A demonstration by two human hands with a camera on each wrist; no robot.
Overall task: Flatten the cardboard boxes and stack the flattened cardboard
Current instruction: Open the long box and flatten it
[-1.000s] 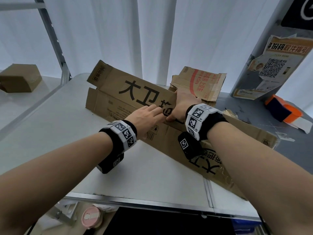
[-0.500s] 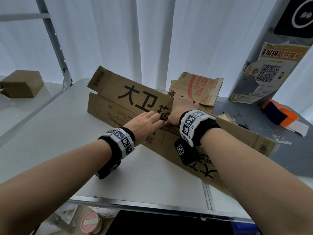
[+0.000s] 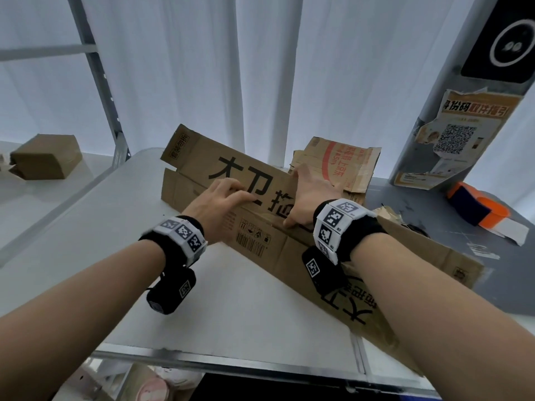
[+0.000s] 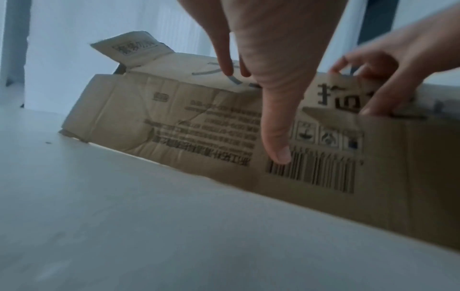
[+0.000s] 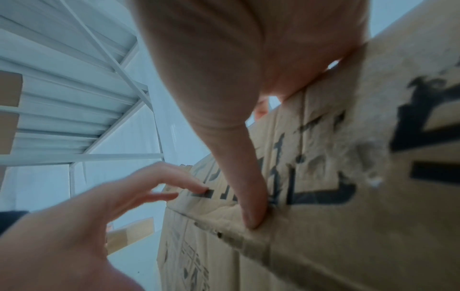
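Observation:
A long brown cardboard box (image 3: 260, 247) with black characters lies slantwise across the white table (image 3: 86, 241), partly collapsed. My left hand (image 3: 223, 204) rests on its upper panel with the fingertips touching the print. In the left wrist view its thumb (image 4: 276, 137) points straight down the side panel (image 4: 199, 122) by the barcode. My right hand (image 3: 307, 198) grips the same panel just to the right. Its fingers hook over the far edge, and its thumb (image 5: 248, 187) presses on the near crease. Flattened cardboard with red print (image 3: 341, 166) lies behind the box.
A small closed brown box (image 3: 46, 157) sits on a shelf at far left, beside a metal rack post (image 3: 115, 134). At right stand a grey pillar with a QR poster (image 3: 463, 134) and an orange tape dispenser (image 3: 477, 206) on a grey surface (image 3: 506, 256).
My left hand has slid left along the upper panel, away from the right hand it was touching. The right hand keeps its hold at the panel's far edge.

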